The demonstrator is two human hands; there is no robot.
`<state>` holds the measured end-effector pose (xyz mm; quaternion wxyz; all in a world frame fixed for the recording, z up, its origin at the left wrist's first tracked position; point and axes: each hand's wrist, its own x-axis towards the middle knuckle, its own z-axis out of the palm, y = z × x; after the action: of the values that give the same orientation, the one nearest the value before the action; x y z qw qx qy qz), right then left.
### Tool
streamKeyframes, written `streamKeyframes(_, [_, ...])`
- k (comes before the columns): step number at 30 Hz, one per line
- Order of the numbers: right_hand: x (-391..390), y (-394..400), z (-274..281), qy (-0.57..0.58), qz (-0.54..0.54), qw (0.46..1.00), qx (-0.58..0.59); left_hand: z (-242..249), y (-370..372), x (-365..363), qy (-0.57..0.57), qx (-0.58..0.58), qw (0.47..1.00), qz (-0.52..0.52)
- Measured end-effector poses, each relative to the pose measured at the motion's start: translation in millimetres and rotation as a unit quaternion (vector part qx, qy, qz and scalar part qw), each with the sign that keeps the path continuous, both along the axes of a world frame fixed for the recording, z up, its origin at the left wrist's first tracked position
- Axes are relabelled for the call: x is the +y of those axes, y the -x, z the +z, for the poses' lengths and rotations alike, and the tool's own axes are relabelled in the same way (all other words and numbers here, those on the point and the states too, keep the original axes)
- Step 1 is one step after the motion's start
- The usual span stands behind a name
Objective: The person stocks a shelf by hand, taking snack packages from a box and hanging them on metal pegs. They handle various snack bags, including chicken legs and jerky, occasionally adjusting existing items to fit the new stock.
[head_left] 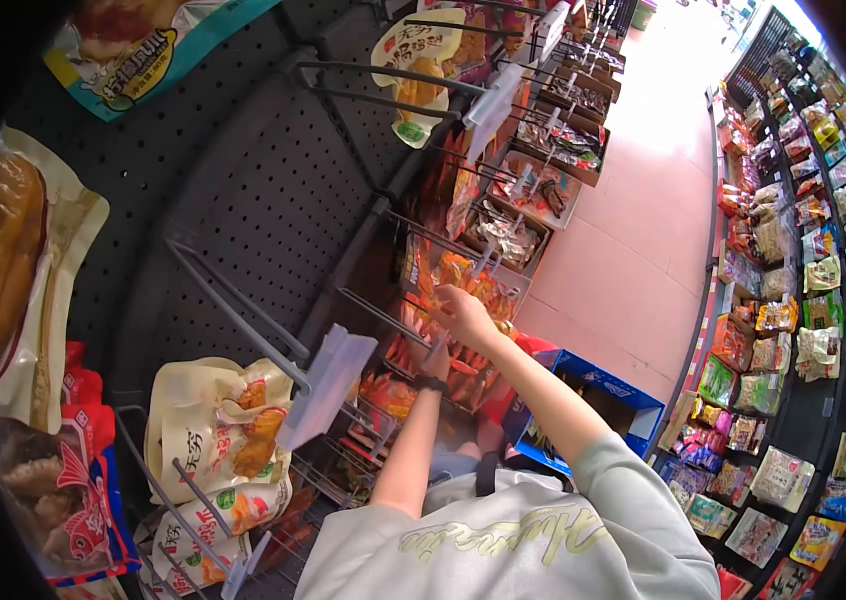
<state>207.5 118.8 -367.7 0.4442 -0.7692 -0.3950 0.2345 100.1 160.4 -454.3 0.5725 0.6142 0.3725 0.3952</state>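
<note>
My right hand (pixel 463 312) is stretched out over the orange and red snack packets (pixel 455 268) on the lower part of the rack, its fingers bent inward. Whatever those fingers hold, if anything, is too small to make out. Just below and to the left is my left hand (pixel 431 355), a black band (pixel 430 383) around its wrist. It sits beside a metal display hook (pixel 383 312), among red packets (pixel 468 385). The left fingers are mostly hidden and blurred.
A black pegboard (pixel 273 150) with long hooks and clear price-tag holders (pixel 328 385) stands close on my left. Cream snack bags (pixel 218 430) hang there. A blue open box (pixel 588 405) is near my right elbow. Beyond the tiled aisle (pixel 633 210), a packed shelf (pixel 783 330) runs along the right.
</note>
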Motion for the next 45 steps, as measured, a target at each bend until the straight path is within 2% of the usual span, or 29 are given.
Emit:
streamKeyframes(2, [16.3, 0.0, 6.3, 0.003, 0.004, 0.999, -0.039, 3.3, -5.4, 8.8, -0.029, 0.024, 0.999, -0.017])
streamKeyframes(3, [24.7, 0.5, 9.9, 0.002, -0.003, 0.998, -0.059, 3.7, -7.6, 16.7, -0.043, 0.073, 0.996, -0.041])
streamKeyframes(11, [51.6, -1.7, 13.4, 0.06, -0.043, 0.987, -0.143, 4.1, -24.5, 16.5, -0.06, 0.054, 0.996, -0.045])
streamKeyframes(14, [49.1, -1.4, 13.8, 0.023, -0.076, 0.991, -0.108, 3.9, -31.1, 11.4, -0.06, 0.043, 0.997, -0.039])
streamKeyframes(17, [41.7, -6.1, 5.0, -0.025, -0.063, 0.993, -0.099, 4.5, -34.1, 9.8, -0.065, 0.041, 0.996, -0.039])
streamKeyframes(20, [29.2, 0.4, 14.6, -0.115, -0.112, 0.984, -0.071, 6.9, -35.4, 12.0, -0.062, 0.039, 0.997, -0.04])
streamKeyframes(23, [17.4, 7.7, 26.9, -0.154, -0.111, 0.98, -0.06, 6.8, -37.9, 10.8, -0.008, 0.006, 0.999, -0.043])
streamKeyframes(27, [8.3, 10.0, 22.1, -0.174, -0.116, 0.972, -0.105, -1.3, -45.8, 6.6, 0.165, -0.119, 0.978, -0.05])
streamKeyframes(29, [-1.4, 9.1, 22.1, -0.168, -0.122, 0.976, -0.071, 9.5, -45.3, 3.2, 0.16, -0.094, 0.981, -0.062])
streamKeyframes(32, [-14.3, 9.2, 12.7, -0.163, -0.127, 0.977, -0.049, 19.8, -38.3, -6.3, 0.074, -0.015, 0.995, -0.068])
streamKeyframes(34, [-21.1, 12.5, 16.9, -0.165, -0.136, 0.976, -0.046, 24.2, -36.5, -17.3, 0.037, -0.031, 0.997, -0.06])
streamKeyframes(38, [-36.0, 18.4, 22.7, -0.162, -0.157, 0.974, -0.019, 25.5, -24.9, -22.3, -0.054, 0.099, 0.986, -0.121])
streamKeyframes(41, [-43.5, 18.6, 22.4, -0.162, -0.159, 0.974, 0.007, 38.2, -24.2, -28.9, -0.124, 0.127, 0.977, -0.118])
streamKeyframes(45, [-53.8, 21.2, 28.7, -0.181, -0.161, 0.97, -0.01, 66.7, -15.9, -42.2, -0.134, 0.148, 0.969, -0.143])
